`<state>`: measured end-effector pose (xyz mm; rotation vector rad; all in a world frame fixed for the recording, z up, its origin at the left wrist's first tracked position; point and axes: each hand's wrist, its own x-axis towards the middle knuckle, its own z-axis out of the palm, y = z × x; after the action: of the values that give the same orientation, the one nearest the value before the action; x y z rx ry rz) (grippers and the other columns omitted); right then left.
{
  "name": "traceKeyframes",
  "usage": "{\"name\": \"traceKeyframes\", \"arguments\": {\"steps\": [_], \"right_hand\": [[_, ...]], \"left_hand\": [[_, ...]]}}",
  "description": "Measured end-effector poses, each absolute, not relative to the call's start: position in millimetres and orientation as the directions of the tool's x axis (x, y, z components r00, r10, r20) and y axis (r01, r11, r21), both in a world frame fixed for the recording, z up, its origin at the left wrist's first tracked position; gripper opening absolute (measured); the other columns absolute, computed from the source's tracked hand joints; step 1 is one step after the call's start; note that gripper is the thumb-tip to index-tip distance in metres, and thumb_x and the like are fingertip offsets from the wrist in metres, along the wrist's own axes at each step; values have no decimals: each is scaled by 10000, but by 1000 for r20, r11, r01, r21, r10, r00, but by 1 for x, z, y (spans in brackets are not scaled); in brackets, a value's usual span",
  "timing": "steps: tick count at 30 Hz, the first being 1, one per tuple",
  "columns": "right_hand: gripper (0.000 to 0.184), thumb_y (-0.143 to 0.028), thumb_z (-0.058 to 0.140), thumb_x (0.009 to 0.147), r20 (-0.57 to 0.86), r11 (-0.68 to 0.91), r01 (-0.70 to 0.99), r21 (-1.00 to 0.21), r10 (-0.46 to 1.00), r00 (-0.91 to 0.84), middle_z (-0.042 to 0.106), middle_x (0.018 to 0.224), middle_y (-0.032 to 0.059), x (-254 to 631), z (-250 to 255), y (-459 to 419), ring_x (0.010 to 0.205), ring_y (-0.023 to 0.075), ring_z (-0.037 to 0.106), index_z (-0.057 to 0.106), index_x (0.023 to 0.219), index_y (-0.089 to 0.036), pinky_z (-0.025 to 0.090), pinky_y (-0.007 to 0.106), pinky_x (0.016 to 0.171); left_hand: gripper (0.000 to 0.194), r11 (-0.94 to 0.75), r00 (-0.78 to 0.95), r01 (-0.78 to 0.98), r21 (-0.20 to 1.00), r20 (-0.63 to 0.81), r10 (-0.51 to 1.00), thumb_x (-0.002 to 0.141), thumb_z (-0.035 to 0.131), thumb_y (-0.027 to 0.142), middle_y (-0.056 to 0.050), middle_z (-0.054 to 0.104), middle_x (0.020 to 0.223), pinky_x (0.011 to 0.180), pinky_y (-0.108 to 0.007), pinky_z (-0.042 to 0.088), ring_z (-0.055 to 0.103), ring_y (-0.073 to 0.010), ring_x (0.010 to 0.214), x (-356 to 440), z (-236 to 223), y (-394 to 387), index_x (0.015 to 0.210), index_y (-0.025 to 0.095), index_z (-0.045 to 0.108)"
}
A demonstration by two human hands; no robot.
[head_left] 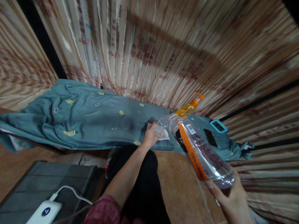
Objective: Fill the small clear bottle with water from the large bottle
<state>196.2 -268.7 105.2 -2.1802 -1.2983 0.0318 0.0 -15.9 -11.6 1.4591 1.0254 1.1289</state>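
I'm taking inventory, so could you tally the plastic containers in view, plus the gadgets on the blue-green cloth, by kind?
Clear plastic containers: 2 (large orange-labelled bottle in the right hand; smaller transparent container in the left hand)
Yellow-orange plastic pump bottle: 1
Blue-framed digital clock or timer: 1
Black rectangular phone: 1
Total: 5

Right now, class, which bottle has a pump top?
The yellow bottle by the curtain: its orange pump sets it apart from the large labelled bottle in the right hand and the clear container in the left hand.
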Motion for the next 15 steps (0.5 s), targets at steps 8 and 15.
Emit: {"name": "traceKeyframes", "arguments": {"steps": [8,15], "right_hand": [[871,-690,759,651,275,-350,790,-503,802,531,705,1112,143,198,104,-271,998,323,708,553,1303,-152,581,402,836],[857,-698,756,664,288,-331,813,-479,816,502,704,1106,144,200,104,-270,1000,327,705,559,1291,-149,580,402,841]], "left_hand": [[733,-196,223,90,976,172,960,678,754,23,-78,716,1305,1086,-402,508,666,-279,1242,0,-14,-15,1354,250,585],[734,-181,230,93,979,156,961,688,752,13,-107,699,1334,1111,-422,502,653,-285,1269,-1,-12,-16,1376,203,580]]}}
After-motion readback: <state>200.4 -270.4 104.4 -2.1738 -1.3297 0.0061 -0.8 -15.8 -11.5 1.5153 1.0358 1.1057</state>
